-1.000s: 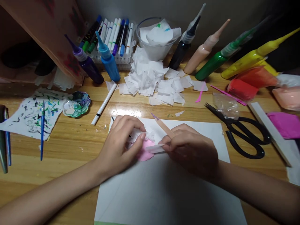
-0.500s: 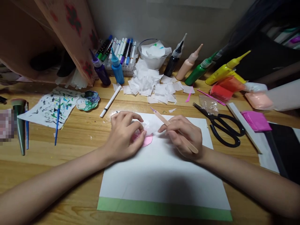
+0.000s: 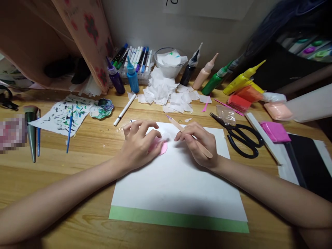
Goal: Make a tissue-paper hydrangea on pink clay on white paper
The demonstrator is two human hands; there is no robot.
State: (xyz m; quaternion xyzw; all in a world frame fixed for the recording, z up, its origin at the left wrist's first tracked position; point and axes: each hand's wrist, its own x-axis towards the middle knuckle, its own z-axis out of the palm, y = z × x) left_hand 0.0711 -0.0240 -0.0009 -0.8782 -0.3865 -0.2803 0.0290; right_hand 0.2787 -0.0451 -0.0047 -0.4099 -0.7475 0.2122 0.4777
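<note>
A white sheet with a green strip along its near edge (image 3: 178, 218) lies on the wooden table. On its upper left part rests a pink piece (image 3: 163, 148), partly under my left hand (image 3: 141, 145). That hand is bent over the pink piece and some thin white tissue (image 3: 164, 134), its fingers curled and its thumb near the piece's edge; its fingertips are partly hidden. My right hand (image 3: 201, 143) grips a flat wooden stick (image 3: 176, 123), held like a pen, with a purplish tip pointing up and left above the sheet.
Torn white paper squares (image 3: 162, 88) lie behind the sheet, near a bowl (image 3: 171, 65) and upright paint bottles (image 3: 132, 79). Black scissors (image 3: 238, 135) and a pink packet (image 3: 275, 131) are on the right. A white marker (image 3: 125, 110), brushes (image 3: 70, 128) and paint-stained paper (image 3: 61, 112) are on the left.
The view has shifted slightly. The white tissue beside my left hand shows less and sits closer to its fingers. My right hand still holds the stick.
</note>
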